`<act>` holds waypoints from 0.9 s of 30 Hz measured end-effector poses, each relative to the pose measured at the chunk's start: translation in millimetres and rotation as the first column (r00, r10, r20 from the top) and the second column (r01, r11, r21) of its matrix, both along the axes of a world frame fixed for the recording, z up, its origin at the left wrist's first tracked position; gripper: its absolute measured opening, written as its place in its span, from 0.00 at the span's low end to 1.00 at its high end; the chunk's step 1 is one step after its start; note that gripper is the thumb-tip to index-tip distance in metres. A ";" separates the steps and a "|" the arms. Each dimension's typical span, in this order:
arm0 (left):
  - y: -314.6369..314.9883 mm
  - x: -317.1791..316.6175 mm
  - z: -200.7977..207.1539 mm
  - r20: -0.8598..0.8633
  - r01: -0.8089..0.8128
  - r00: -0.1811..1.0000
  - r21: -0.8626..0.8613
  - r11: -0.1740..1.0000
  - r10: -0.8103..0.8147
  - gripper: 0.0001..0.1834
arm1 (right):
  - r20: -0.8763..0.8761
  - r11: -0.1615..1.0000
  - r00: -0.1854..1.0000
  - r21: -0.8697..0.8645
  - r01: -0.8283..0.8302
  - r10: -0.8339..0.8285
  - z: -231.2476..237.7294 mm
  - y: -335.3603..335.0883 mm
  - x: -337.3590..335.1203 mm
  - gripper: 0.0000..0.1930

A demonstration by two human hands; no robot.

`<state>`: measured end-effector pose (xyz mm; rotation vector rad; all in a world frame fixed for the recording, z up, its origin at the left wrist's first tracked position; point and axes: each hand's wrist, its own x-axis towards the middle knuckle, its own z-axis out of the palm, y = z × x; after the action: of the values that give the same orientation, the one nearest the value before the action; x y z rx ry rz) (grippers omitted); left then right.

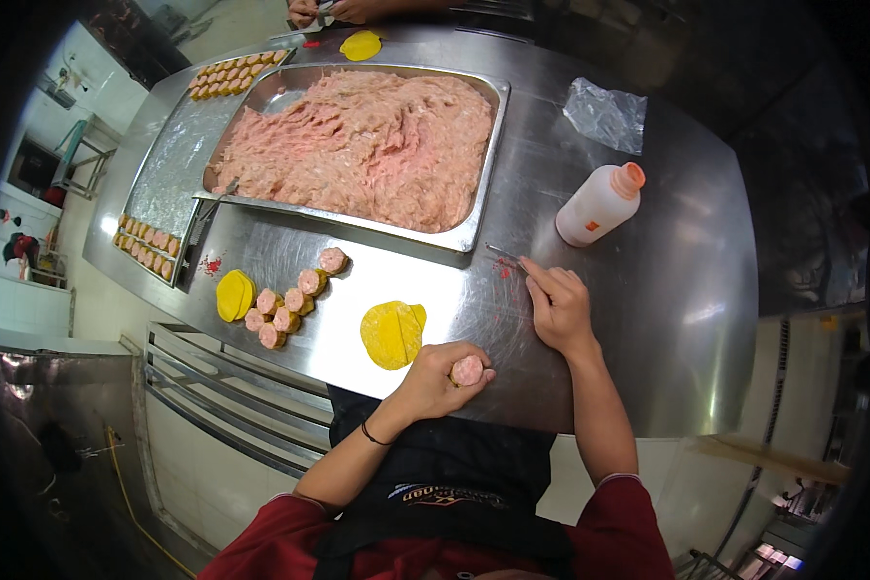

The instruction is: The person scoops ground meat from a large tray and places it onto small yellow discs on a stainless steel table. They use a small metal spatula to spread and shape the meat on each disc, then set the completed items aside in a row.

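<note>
Near the table's front edge, my left hand point(425, 385) is wrapped round a dumpling point(467, 371) whose pink meat top faces up. My right hand point(559, 307) grips a slim metal tool point(504, 254); its exact kind is too small to make out. The tool's tip is close to red bits point(504, 273) on the steel. Just left of my left hand lie round yellow wrappers point(391, 334). Farther left, several filled dumplings point(287, 314) stand beside another stack of yellow wrappers point(234, 296). Pink minced meat point(358, 145) fills a deep metal pan point(466, 235) ahead.
A white bottle with an orange neck point(599, 208) stands right of the pan, with a crumpled clear plastic bag point(605, 115) behind it. On the left, a flat tray point(164, 174) holds dumpling rows at both ends. Another person's hands point(333, 12) are across the table, near yellow wrappers point(361, 45).
</note>
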<state>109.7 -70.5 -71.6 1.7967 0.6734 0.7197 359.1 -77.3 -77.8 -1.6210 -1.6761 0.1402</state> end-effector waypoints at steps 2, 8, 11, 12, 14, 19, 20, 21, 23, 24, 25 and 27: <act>0.4 0.1 0.7 -0.016 -0.003 1.000 0.000 1.000 0.003 0.08 | -0.061 1.000 0.998 -0.007 0.009 -0.010 0.4 -0.8 0.9 0.12; -0.1 -1.5 1.5 -0.055 0.008 0.998 -0.052 0.999 -0.011 0.10 | -0.195 0.998 0.979 0.016 0.061 -0.056 -1.6 -2.2 3.1 0.06; 0.8 -0.4 0.2 -0.028 -0.011 1.000 0.004 1.000 0.011 0.08 | -0.279 0.998 0.958 -0.003 0.061 -0.059 -2.4 -3.5 4.8 0.06; 0.8 -0.1 0.0 -0.034 -0.006 0.999 0.006 1.000 0.006 0.08 | -0.286 0.997 0.956 -0.021 0.069 -0.072 -2.5 -4.3 5.5 0.07; 0.8 0.6 0.4 -0.068 0.002 0.998 -0.002 1.000 -0.002 0.09 | -0.317 0.993 0.942 -0.087 0.084 -0.108 -2.1 -5.7 6.8 0.07; 1.5 1.8 2.0 -0.063 0.022 0.998 -0.004 1.000 -0.022 0.11 | -0.358 0.996 0.930 -0.071 0.062 -0.084 -0.2 -7.7 8.0 0.08; 1.7 1.7 1.9 -0.086 0.021 0.996 0.004 1.000 -0.020 0.11 | -0.359 0.995 0.930 -0.074 0.063 -0.085 0.0 -7.8 8.2 0.08; 1.6 1.7 1.8 -0.095 0.023 0.995 0.007 1.000 -0.022 0.11 | -0.352 0.997 0.933 -0.046 0.057 -0.069 0.1 -8.0 8.2 0.08; -0.1 1.1 1.8 -0.109 0.027 0.994 0.001 1.000 -0.027 0.11 | -0.369 0.998 0.928 -0.033 0.045 -0.054 0.6 -8.7 8.3 0.07; 0.0 1.2 1.8 -0.111 0.029 0.993 0.002 1.000 -0.029 0.11 | -0.364 0.998 0.930 -0.043 0.043 -0.056 1.0 -8.8 8.3 0.07; -0.2 1.2 1.7 -0.107 0.026 0.994 0.001 1.000 -0.026 0.11 | -0.366 0.997 0.928 -0.056 0.047 -0.064 1.3 -9.2 8.4 0.07; -0.6 1.9 1.7 -0.085 0.012 0.996 0.014 1.000 -0.011 0.11 | -0.360 0.997 0.930 -0.061 0.048 -0.067 2.1 -9.5 8.5 0.07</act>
<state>111.6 -71.1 -69.9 1.8512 0.7154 0.6452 367.7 -86.8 -75.7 -1.5680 -1.3495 0.4300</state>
